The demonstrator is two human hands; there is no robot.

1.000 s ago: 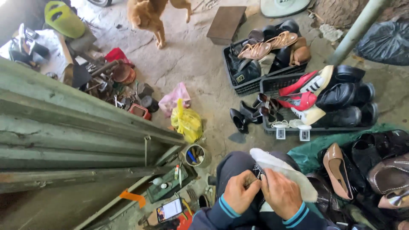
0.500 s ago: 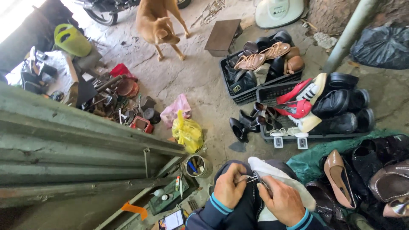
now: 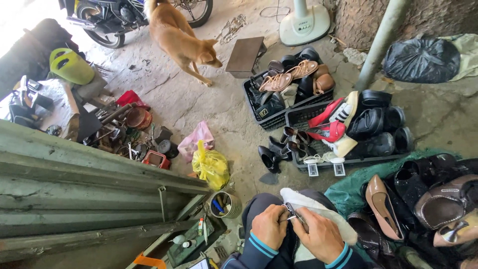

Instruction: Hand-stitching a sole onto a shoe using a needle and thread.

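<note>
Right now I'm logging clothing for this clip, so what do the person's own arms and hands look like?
Both hands are bare, with no gloves. The left hand and the right hand each come out of a dark navy long sleeve. Each sleeve ends in a ribbed cuff with bright teal-blue stripes. No rings or watch can be made out.

Single head view, looking steeply down, hands (image 3: 298,233) near bottom edge.

Tin (image 3: 223,204) left of knee (crates (image 3: 318,119) ahead)
</note>
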